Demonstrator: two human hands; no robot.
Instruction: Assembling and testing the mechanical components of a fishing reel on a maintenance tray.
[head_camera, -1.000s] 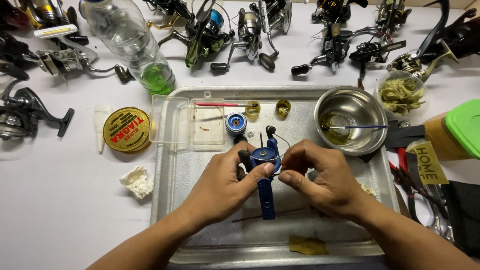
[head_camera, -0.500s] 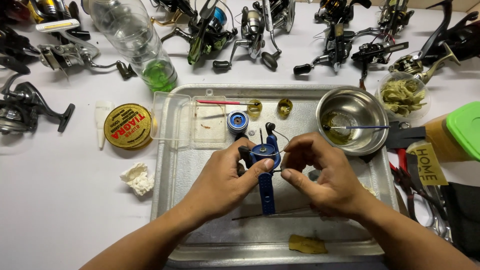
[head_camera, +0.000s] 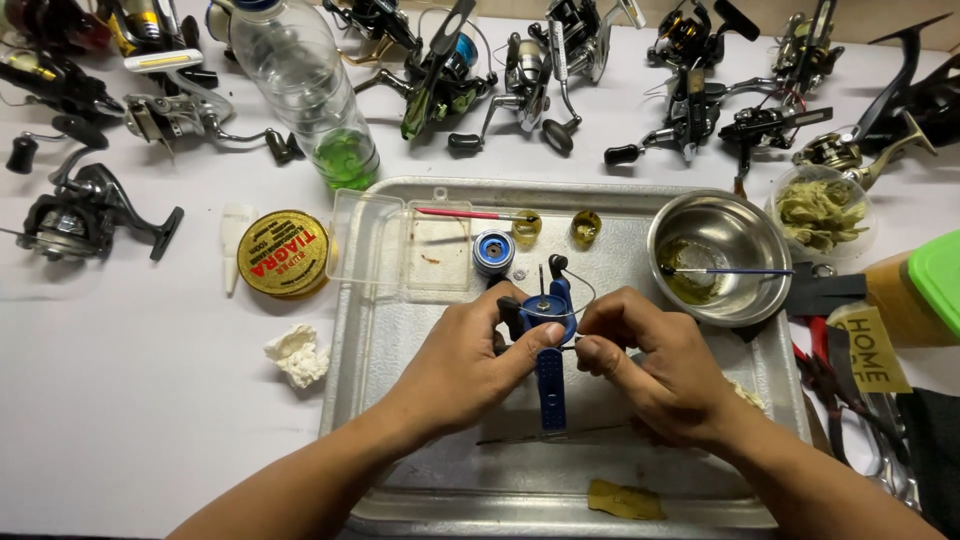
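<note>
**Blue reel body held over tray, both hands on it**

I see a blue fishing reel body stripped of its spool: round blue head at the far end with a small metal shaft stub in the middle, a thin wire bail looping off its far right side to a black knob, and a long blue foot with a dotted pattern running toward me. Black parts sit on its left flank.

It's over the middle of the metal tray, roughly centred left to right, between my two hands.

Left hand wraps the reel from the left; thumb lies across the near edge of the head, fingers curled behind it, so it's clamped on the body. Right hand comes in from the right, thumb and forefinger pressed together on something small at the right edge of the head. I can't tell what that piece is.

Long axis runs near-far, almost straight. Head points far, foot points near, its end just past the thumbs. The round face of the head looks up at the camera.

On the tray just beyond the reel: blue spool, two yellowish caps, a red-handled brush across a clear lid. Steel bowl at far right of the tray. Bottle and yellow tin off the tray to the left.
</note>
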